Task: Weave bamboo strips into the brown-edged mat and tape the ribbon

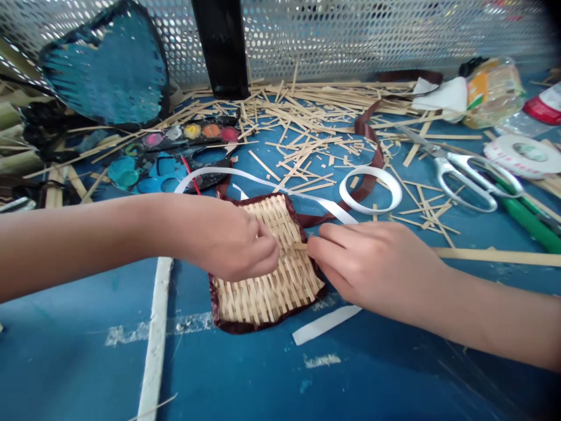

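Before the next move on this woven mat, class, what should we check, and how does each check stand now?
1. Left hand holds the woven mat down: ok.
2. Right hand pinches the mat's right edge: ok.
3. Brown ribbon wraps the mat's near edge: ok.
4. Scissors lie clear of both hands: ok.
5. Table free of bamboo offcuts: not ok.

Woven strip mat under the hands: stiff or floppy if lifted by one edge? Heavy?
Woven mat probably semi-stiff: flat interlaced strips should flex, not drape. Likely light: strips look as thin as the loose offcuts nearby. Edge may come apart: right hand pinches a strip end there, and the brown ribbon trails loose.
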`<state>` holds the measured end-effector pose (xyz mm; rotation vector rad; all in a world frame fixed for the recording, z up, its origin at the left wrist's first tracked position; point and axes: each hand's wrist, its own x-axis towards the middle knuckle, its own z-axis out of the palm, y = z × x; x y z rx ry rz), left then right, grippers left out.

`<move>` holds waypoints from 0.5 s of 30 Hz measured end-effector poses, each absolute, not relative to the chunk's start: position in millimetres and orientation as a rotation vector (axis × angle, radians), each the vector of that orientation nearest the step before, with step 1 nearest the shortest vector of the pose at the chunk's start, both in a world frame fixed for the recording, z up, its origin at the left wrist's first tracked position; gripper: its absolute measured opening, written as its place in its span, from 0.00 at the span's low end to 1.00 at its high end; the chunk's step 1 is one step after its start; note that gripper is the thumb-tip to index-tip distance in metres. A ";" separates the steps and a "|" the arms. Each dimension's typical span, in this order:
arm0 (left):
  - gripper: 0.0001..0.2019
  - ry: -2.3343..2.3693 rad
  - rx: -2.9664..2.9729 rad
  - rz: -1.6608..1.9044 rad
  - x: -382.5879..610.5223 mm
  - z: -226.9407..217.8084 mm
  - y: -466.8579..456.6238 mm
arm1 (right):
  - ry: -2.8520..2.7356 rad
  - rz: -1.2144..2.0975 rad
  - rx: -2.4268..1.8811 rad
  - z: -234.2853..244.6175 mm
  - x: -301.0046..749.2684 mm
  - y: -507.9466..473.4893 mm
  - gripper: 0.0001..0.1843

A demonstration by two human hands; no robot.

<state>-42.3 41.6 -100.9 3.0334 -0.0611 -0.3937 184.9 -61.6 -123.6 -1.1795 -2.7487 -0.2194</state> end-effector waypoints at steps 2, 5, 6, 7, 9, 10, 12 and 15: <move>0.19 -0.113 2.980 -0.494 -39.0 -98.8 42.7 | -2.751 -0.277 -1.209 -120.0 180.4 -64.6 0.07; 0.18 -0.097 2.946 -0.377 -39.2 -99.3 45.5 | -2.747 -0.316 -1.257 -114.6 174.2 -68.1 0.08; 0.18 -0.110 2.940 -0.340 -39.9 -99.8 46.4 | -2.751 -0.297 -1.262 -113.2 173.7 -67.5 0.08; 0.17 -0.125 2.938 -0.309 -40.5 -100.4 47.1 | -2.756 -0.262 -1.252 -112.4 174.2 -65.7 0.08; 0.17 -0.149 2.941 -0.285 -41.3 -100.9 48.1 | -2.762 -0.184 -1.176 -112.3 178.8 -58.8 0.09; 0.17 -0.156 2.944 -0.283 -41.7 -100.9 48.3 | -2.764 -0.152 -1.110 -113.1 182.4 -54.0 0.10; 0.18 -0.157 2.949 -0.289 -43.0 -100.9 48.6 | -2.782 -0.117 -0.933 -116.7 190.8 -43.0 0.11; 0.16 -0.055 2.999 -0.220 -48.7 -102.9 48.8 | -2.831 -0.038 -0.696 -126.0 202.0 -26.5 0.13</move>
